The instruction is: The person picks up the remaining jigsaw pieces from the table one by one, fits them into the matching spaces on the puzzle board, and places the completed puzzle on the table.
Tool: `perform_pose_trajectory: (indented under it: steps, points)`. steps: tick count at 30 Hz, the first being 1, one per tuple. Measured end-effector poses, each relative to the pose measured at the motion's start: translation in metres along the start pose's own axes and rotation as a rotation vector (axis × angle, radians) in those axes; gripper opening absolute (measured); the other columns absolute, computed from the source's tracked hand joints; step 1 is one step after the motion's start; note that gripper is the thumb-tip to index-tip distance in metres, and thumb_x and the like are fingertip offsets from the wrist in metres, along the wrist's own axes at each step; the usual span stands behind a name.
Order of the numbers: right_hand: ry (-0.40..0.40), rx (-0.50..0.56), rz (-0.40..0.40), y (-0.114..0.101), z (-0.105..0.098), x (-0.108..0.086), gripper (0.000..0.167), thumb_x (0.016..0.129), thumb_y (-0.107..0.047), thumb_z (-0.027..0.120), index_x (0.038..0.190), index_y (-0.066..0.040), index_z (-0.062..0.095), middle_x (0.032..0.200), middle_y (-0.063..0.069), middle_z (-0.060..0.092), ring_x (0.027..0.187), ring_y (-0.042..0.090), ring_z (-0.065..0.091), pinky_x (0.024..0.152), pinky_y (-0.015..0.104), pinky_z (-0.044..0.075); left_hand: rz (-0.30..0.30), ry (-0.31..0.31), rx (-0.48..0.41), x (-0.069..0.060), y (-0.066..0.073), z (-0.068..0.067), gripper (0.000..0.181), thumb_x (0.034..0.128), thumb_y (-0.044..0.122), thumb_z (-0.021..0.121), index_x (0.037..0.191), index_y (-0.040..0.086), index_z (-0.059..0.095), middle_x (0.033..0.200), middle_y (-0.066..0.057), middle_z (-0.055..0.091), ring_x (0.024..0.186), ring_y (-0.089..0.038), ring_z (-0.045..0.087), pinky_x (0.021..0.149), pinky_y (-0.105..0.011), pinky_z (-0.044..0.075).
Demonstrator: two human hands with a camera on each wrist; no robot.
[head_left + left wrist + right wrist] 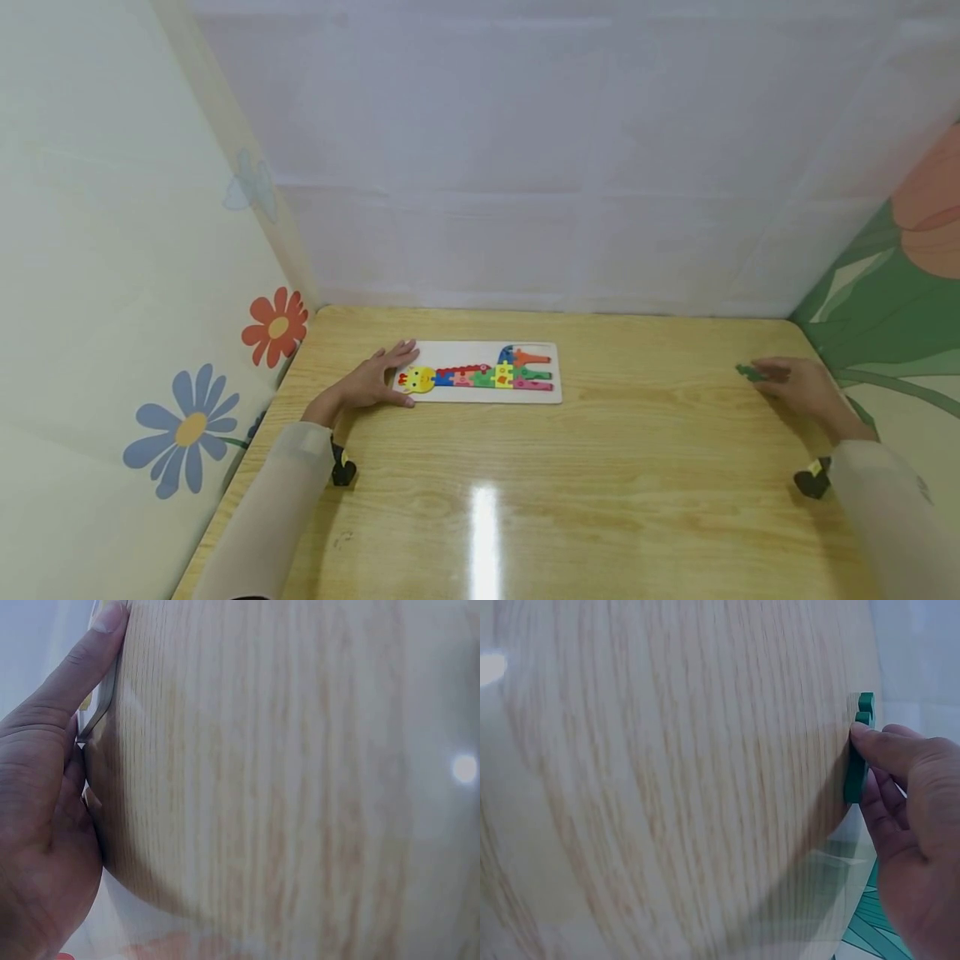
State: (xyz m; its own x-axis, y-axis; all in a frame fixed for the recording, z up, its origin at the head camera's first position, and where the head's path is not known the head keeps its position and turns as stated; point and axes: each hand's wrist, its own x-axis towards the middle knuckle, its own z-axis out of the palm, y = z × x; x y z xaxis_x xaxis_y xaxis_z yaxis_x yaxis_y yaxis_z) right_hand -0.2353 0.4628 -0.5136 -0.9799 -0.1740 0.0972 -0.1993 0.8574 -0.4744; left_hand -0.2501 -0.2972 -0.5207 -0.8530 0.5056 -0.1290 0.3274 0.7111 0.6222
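Note:
A white giraffe puzzle board [480, 397] lies flat on the table, with colourful interlocking pieces forming a giraffe whose yellow head points left. My left hand [371, 379] holds the board's left end, fingers at the far corner and thumb along the near edge. In the left wrist view, the thumb [79, 664] lies straight against the board's side. Far off to the right, my right hand [802, 387] pinches a green puzzle piece [750, 372] between thumb and fingers. The right wrist view shows this green piece [856, 769] edge-on, close to the table surface.
The wood-grain table [637, 467] spreads between and in front of both hands. A pale curtain [562, 167] hangs along its back edge. Flower-printed panels stand at the left [97, 275] and right [915, 333] sides.

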Motion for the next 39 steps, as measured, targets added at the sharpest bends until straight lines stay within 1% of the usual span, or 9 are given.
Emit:
perform_pose_trajectory:
  steps: [3, 4, 7, 11, 14, 22, 27, 33, 39]
  points:
    - [-0.004, 0.016, -0.009, -0.002, 0.000, 0.001, 0.043, 0.090, -0.009, 0.084, 0.125, 0.012, 0.070, 0.118, 0.032, 0.072, 0.091, 0.018, 0.077, 0.072, 0.001, 0.042, 0.000, -0.001, -0.001, 0.000, 0.000, 0.000, 0.103, 0.0872, 0.035, 0.089, 0.167, 0.006, 0.030, 0.177, -0.015, 0.013, 0.164, -0.038, 0.006, 0.131, -0.061, -0.002]
    - [-0.011, 0.022, -0.013, -0.003, 0.000, 0.002, 0.043, 0.091, -0.009, 0.084, 0.125, 0.013, 0.069, 0.119, 0.032, 0.072, 0.092, 0.019, 0.077, 0.072, 0.001, 0.042, 0.000, -0.002, -0.002, 0.000, 0.000, 0.000, 0.103, 0.0874, 0.035, 0.089, 0.167, 0.006, 0.030, 0.177, -0.015, 0.013, 0.164, -0.038, 0.006, 0.131, -0.061, -0.002]
    - [-0.015, 0.030, -0.022, -0.005, 0.001, 0.003, 0.041, 0.090, -0.007, 0.083, 0.124, 0.012, 0.070, 0.119, 0.033, 0.072, 0.087, -0.008, 0.066, 0.072, 0.000, 0.042, 0.001, -0.005, -0.007, 0.000, 0.002, 0.000, 0.103, 0.0876, 0.034, 0.089, 0.167, 0.005, 0.030, 0.177, -0.015, 0.013, 0.164, -0.039, 0.006, 0.131, -0.061, -0.003]
    - [-0.008, 0.020, -0.042, -0.007, 0.003, 0.005, 0.037, 0.089, -0.004, 0.084, 0.120, 0.012, 0.072, 0.115, 0.033, 0.073, 0.088, 0.014, 0.077, 0.072, 0.007, 0.050, 0.000, -0.003, -0.007, -0.001, 0.003, 0.000, 0.103, 0.0874, 0.034, 0.089, 0.166, 0.005, 0.030, 0.177, -0.015, 0.013, 0.164, -0.039, 0.006, 0.130, -0.061, -0.003]
    - [-0.016, 0.005, -0.046, -0.008, 0.004, 0.006, 0.035, 0.090, -0.003, 0.083, 0.119, 0.012, 0.072, 0.113, 0.034, 0.073, 0.098, 0.050, 0.074, 0.071, 0.017, 0.057, 0.000, -0.002, -0.011, -0.001, 0.003, 0.000, 0.103, 0.0874, 0.034, 0.089, 0.166, 0.005, 0.030, 0.177, -0.015, 0.012, 0.164, -0.039, 0.005, 0.130, -0.061, -0.003]
    - [-0.066, 0.023, -0.023, -0.011, 0.003, 0.006, 0.033, 0.090, 0.001, 0.080, 0.120, 0.012, 0.071, 0.113, 0.035, 0.072, 0.101, 0.053, 0.072, 0.072, 0.019, 0.057, 0.000, -0.004, -0.021, -0.001, 0.003, 0.000, 0.103, 0.0877, 0.034, 0.089, 0.167, 0.005, 0.029, 0.177, -0.015, 0.012, 0.164, -0.039, 0.005, 0.130, -0.061, -0.004]
    - [-0.085, 0.015, -0.045, -0.016, 0.003, 0.008, 0.032, 0.089, 0.003, 0.080, 0.119, 0.012, 0.072, 0.112, 0.036, 0.072, 0.100, 0.052, 0.072, 0.076, 0.037, 0.064, 0.004, -0.004, -0.023, -0.002, 0.003, 0.000, 0.103, 0.0877, 0.034, 0.089, 0.166, 0.004, 0.029, 0.177, -0.016, 0.012, 0.164, -0.039, 0.005, 0.130, -0.061, -0.004]
    - [-0.090, 0.011, -0.063, -0.022, 0.004, 0.009, 0.031, 0.088, 0.004, 0.080, 0.117, 0.012, 0.072, 0.112, 0.036, 0.072, 0.101, 0.053, 0.072, 0.084, 0.056, 0.061, 0.006, -0.001, -0.014, -0.002, 0.003, 0.000, 0.102, 0.0880, 0.033, 0.089, 0.166, 0.004, 0.030, 0.177, -0.016, 0.013, 0.164, -0.039, 0.005, 0.130, -0.061, -0.003]
    - [-0.086, 0.035, -0.076, -0.028, 0.007, 0.013, 0.030, 0.087, 0.005, 0.081, 0.116, 0.012, 0.073, 0.112, 0.035, 0.073, 0.100, 0.052, 0.073, 0.078, 0.042, 0.065, 0.000, 0.004, -0.016, -0.001, 0.002, 0.000, 0.102, 0.0878, 0.033, 0.089, 0.166, 0.005, 0.031, 0.177, -0.016, 0.013, 0.164, -0.039, 0.006, 0.130, -0.061, -0.003]
